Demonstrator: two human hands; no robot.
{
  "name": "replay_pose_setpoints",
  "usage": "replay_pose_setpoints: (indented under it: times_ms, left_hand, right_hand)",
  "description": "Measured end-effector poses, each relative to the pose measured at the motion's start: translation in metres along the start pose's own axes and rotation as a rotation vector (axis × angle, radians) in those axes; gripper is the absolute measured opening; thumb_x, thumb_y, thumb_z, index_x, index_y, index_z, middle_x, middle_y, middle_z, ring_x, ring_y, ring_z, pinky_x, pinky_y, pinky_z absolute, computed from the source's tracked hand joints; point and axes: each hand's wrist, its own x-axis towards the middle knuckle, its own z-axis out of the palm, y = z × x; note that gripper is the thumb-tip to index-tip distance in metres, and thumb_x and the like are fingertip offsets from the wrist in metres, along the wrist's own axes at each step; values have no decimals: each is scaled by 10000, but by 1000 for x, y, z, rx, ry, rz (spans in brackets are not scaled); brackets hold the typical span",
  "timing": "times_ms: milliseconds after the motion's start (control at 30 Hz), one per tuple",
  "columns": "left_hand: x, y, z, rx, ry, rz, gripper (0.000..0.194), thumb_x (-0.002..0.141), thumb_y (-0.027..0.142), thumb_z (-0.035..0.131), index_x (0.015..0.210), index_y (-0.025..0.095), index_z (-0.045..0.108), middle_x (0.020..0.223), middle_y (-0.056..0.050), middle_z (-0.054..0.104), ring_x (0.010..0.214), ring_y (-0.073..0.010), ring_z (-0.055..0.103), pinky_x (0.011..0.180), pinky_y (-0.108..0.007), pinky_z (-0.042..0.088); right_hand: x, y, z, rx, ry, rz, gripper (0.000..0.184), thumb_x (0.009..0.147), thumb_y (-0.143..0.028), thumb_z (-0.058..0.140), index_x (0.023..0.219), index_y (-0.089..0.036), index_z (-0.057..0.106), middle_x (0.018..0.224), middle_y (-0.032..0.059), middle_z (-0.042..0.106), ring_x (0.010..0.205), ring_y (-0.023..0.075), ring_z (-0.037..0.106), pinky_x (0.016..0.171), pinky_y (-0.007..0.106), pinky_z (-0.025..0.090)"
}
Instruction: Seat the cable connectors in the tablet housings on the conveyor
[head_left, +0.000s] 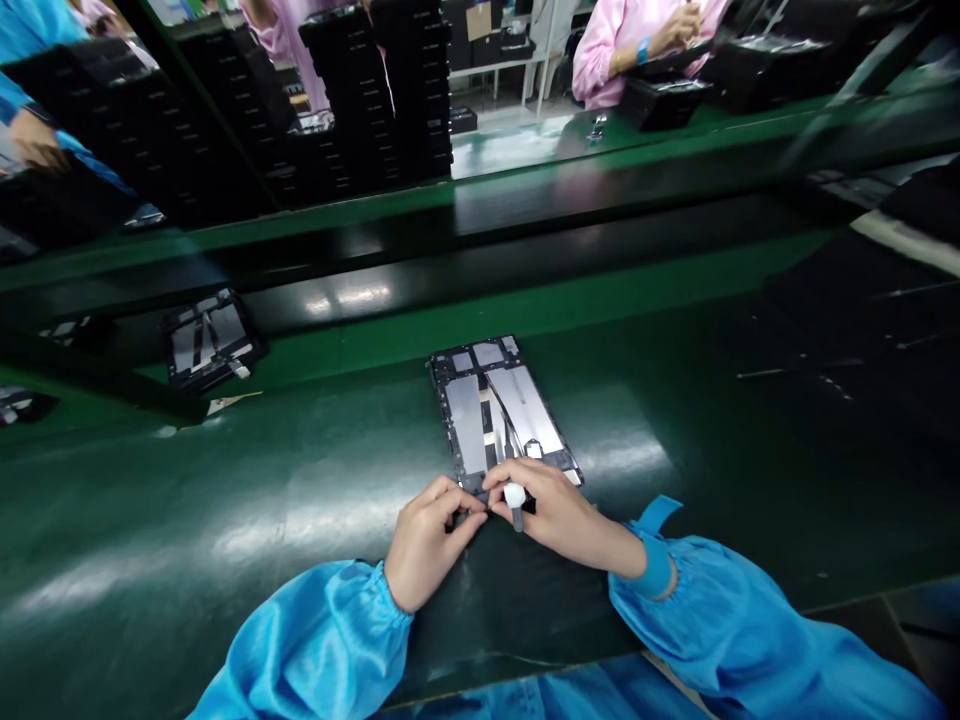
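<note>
One tablet chassis (465, 400) lies on the counter (135, 560) with two hands at its near edge, the left hand (431, 540) and the right hand (555, 505), and one white-handled tool (514, 497) sits in the right hand. To the left of that chassis lies one second chassis (210, 340). Beyond it are two pink-sleeved co-workers (637, 50), one blue sleeve (30, 110) and, as far as the blur allows counting, about five stacks of black trays (416, 90).

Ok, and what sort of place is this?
Probably an electronics assembly line in a factory: the left hand and right hand work at an open tablet-like housing on a long green workbench, with stacks of black trays and a person in a pink smock across it.
</note>
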Motion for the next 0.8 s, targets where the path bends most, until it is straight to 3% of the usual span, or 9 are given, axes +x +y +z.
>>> replay_pose_setpoints:
  times_ms: [67,167,267,433,700,800]
  left_hand:
    - [-1,1,-1,95,33,75,93,901,240,590,902,200,674,820,1,562,676,-56,518,609,-159,405]
    - [-6,1,-4,380,112,299,153,948,237,517,994,204,659,861,-15,585,760,-90,529,650,-190,407]
    - [-12,-2,-8,581,106,447,236,972,195,454,1145,189,615,972,-38,610,807,-113,514,671,-224,415]
    - [-17,-10,-12,608,86,504,290,977,173,436,1233,202,568,1098,-48,601,889,-122,517,743,-246,459]
    - [-14,-11,-14,712,60,570,334,994,170,356,1252,205,566,1120,-58,578,884,-126,514,733,-258,474]
    - [-15,-10,-12,731,58,566,356,994,161,344,1283,212,545,1109,-57,573,853,-124,515,707,-258,464]
  right_hand:
    - [-2,3,4,-32,43,-34,262,803,-20,549,989,-202,580,849,-4,649,854,169,579,771,271,417]
    - [-4,6,9,-72,78,-94,316,779,17,532,1010,-196,571,852,0,642,839,172,564,762,272,409]
    - [-5,7,10,-91,73,-120,319,791,13,526,1030,-193,571,860,8,635,838,174,556,753,271,412]
    - [-5,6,8,-104,72,-107,294,817,-7,517,1033,-197,579,873,17,639,836,177,569,740,274,430]
    - [-4,6,8,-108,68,-79,333,819,-18,498,1083,-196,593,930,36,658,879,177,608,767,281,477]
    - [-5,4,5,-39,76,-39,239,876,-102,535,1082,-196,612,965,46,674,881,172,633,769,278,494]
